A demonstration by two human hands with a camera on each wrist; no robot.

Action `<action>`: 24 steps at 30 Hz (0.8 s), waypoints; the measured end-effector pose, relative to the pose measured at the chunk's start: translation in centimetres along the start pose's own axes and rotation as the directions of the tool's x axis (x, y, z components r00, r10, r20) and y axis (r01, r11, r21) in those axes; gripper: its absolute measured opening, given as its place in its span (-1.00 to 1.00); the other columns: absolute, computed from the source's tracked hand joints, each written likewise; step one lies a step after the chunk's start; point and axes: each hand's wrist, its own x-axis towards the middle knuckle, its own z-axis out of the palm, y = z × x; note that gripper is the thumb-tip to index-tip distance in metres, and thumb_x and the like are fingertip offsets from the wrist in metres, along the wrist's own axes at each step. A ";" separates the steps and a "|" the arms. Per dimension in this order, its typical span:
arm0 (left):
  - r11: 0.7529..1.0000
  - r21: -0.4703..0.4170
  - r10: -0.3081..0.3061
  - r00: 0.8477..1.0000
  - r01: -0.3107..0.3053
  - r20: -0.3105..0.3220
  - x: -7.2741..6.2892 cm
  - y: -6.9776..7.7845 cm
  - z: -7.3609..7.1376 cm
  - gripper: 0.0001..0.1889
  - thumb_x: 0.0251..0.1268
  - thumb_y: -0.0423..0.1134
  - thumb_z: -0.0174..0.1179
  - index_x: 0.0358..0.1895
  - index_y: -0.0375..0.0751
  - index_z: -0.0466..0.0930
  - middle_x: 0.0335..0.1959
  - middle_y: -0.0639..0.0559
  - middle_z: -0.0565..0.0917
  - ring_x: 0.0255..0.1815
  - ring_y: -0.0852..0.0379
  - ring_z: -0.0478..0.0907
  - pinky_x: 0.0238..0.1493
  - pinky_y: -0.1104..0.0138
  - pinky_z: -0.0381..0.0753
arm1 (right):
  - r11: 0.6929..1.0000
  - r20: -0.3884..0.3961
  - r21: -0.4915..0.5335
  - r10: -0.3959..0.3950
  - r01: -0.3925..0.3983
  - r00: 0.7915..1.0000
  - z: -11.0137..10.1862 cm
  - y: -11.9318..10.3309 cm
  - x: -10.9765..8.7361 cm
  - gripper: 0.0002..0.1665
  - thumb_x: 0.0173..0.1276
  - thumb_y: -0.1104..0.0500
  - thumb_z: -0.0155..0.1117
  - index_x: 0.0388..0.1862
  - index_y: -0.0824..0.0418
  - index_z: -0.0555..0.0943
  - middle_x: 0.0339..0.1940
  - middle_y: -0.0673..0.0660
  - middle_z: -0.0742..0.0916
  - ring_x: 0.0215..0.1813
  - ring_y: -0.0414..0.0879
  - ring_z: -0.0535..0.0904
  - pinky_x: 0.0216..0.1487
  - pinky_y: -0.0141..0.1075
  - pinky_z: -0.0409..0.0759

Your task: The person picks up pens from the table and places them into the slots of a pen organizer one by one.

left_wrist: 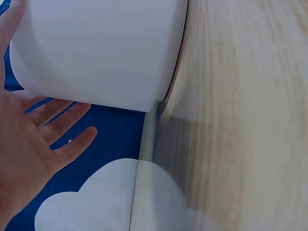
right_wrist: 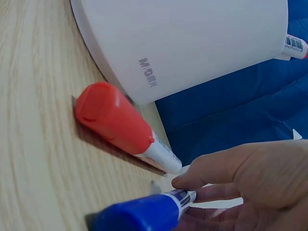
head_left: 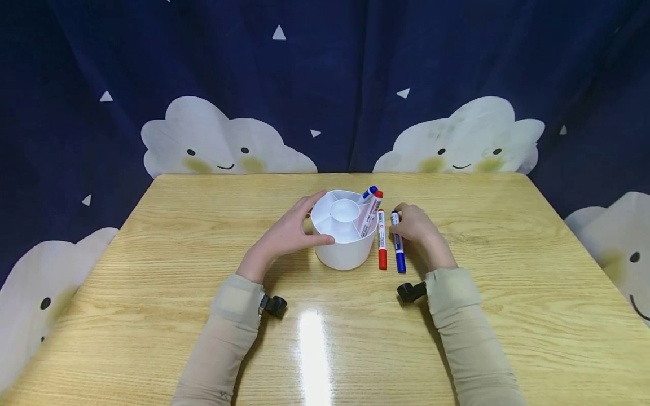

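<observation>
Dark blue curtain (head_left: 228, 67) with white clouds (head_left: 203, 135) hangs beyond the fingers of the left hand (head_left: 286, 228) and right hand (head_left: 416, 225); below them spreads a wood-grain surface (head_left: 152, 293). Just right of the left fingers, which span wide at its rim, stands a white pen holder (head_left: 342, 256). Between the right fingers, pinched narrow, is a blue marker (head_left: 399, 248), and just left of them lies a red marker (head_left: 382, 237). Farther left, a red-capped pen (head_left: 373, 208) and a blue-capped pen (head_left: 368, 196) lean in the holder.

Apparently four markers (head_left: 398, 245) (head_left: 382, 239) (head_left: 373, 210) (head_left: 367, 195), one holder (head_left: 344, 256), two hands (head_left: 286, 232) (head_left: 417, 226)
</observation>
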 end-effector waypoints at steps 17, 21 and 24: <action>1.000 -0.004 -0.002 1.000 0.002 0.005 0.0 0.0 -0.1 0.04 -0.15 0.19 0.35 0.43 0.06 -0.04 0.26 0.05 0.28 0.21 0.08 0.29 0.24 0.12 0.29 | 0.993 -0.198 0.066 -0.083 0.097 0.977 -3.2 -1.1 -2.4 -0.28 0.17 0.24 0.10 0.32 0.36 0.17 -0.07 0.37 0.56 -0.21 0.10 0.50 -0.30 -0.20 0.53; 1.000 -0.008 -0.005 1.000 0.005 0.003 0.0 0.0 0.0 0.04 -0.16 0.18 0.36 0.42 0.07 -0.04 0.26 0.07 0.28 0.21 0.09 0.29 0.24 0.14 0.29 | 0.990 -0.246 0.071 -0.102 0.123 0.964 -3.9 -1.8 -3.3 -0.29 0.17 0.24 0.11 0.32 0.34 0.19 -0.06 0.36 0.55 -0.20 0.11 0.49 -0.29 -0.18 0.52; 1.000 -0.011 -0.005 1.000 0.005 0.001 0.0 0.0 0.0 0.04 -0.16 0.18 0.36 0.42 0.07 -0.03 0.26 0.07 0.28 0.22 0.09 0.29 0.24 0.14 0.29 | 0.986 -0.287 0.072 -0.121 0.147 0.950 -4.4 -2.2 -3.9 -0.30 0.17 0.24 0.11 0.32 0.32 0.21 -0.08 0.34 0.56 -0.21 0.10 0.49 -0.32 -0.19 0.50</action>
